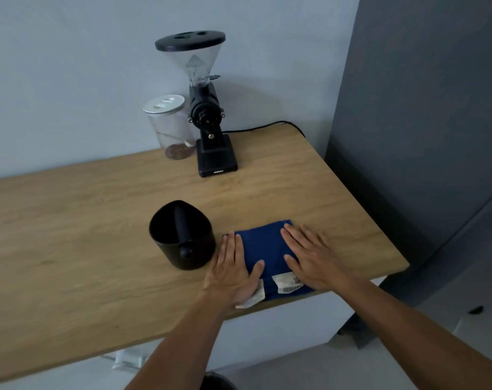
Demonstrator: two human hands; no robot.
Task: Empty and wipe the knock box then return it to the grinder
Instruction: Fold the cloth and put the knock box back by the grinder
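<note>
A: Both palms are down on the blue cloth, folded near the counter's front right corner. The left hand lies flat on its left edge, fingers spread, gripping nothing. The right hand is flat too, pressing the cloth's right half, nothing clenched.

B: And the knock box?

A: Upright on the counter just left of the cloth, close by the left hand's fingertips but not touching them as far as I can see. Black, open-topped, a dark bar across its mouth. The inside is too dark to judge what it holds.

B: The grinder?

A: At the back edge against the wall, well apart from the knock box. Clear hopper under a black lid, looks bare inside. Its cord trails off toward the back right corner.

B: Anything beside it?

A: A clear jar with a white lid, touching the grinder's left side or nearly so, with a shallow brown layer at its bottom. Two white tags poke from the cloth's near edge.
</note>
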